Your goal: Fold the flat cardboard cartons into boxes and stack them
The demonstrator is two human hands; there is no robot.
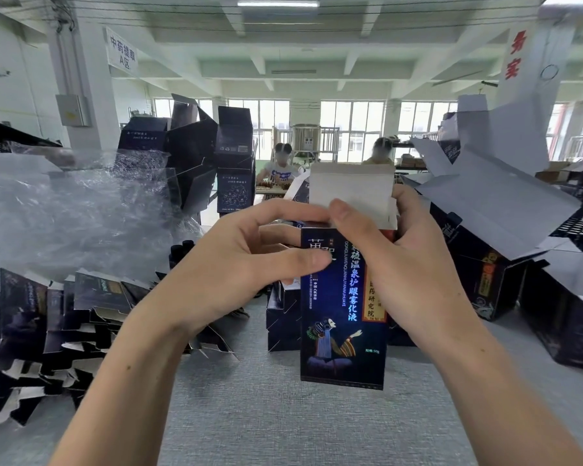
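One carton (344,324) is being held above the desk (283,415), both grips grasping it: left hand (236,260) pinching its top, right hand (414,264) clasping its side. Its top flap (350,190) is standing unclosed. At left, flat cartons (48,324) are awaiting folding; finished boxes (233,156) are standing stacked behind.

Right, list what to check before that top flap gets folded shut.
1. The carton is upright and opened into a box shape: ok.
2. The top flap stands up, free to fold: ok.
3. The left grip holds the carton's upper left edge: ok.
4. The right grip pinches the top flap, thumb on its white face: ok.
5. Side flaps tucked in: cannot tell, the hands cover them.
6. Bottom end closed: cannot tell from this view.
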